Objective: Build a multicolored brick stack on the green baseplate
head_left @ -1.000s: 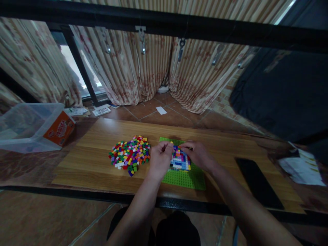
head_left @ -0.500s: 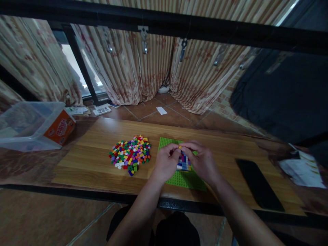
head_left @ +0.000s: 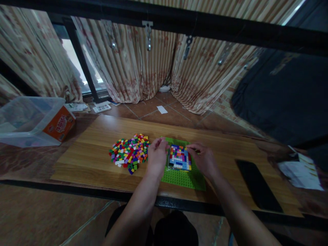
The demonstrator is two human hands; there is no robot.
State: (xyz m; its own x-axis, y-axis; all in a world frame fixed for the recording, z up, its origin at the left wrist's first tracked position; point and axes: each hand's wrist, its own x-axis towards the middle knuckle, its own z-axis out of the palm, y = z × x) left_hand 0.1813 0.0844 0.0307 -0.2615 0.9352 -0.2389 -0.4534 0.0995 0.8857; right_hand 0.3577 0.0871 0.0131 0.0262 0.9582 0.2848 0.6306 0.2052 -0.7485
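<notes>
A multicoloured block of toy building bricks [head_left: 180, 159] sits on a green studded baseplate [head_left: 183, 179]. My left hand [head_left: 157, 155] is over the baseplate's left edge, just beside the block. Its fingers are curled towards the thumb, and whatever lies between them is hidden. At the block's far right corner is my right hand [head_left: 203, 159], thumb and forefinger pinched together; anything between the tips is too small to name. A heap of loose coloured bricks [head_left: 130, 152] lies to the left of my left hand.
A dark flat slab [head_left: 258, 184] lies on the wooden board [head_left: 84, 160] at the right. White paper packaging [head_left: 299, 171] is beyond it. A clear plastic bin [head_left: 33, 119] with an orange label stands at the far left. A dark bar [head_left: 164, 20] crosses the top.
My hands, together over the block's far edge before, have moved apart. The left went left and the right slightly right, uncovering the block's top. The view shifted slightly.
</notes>
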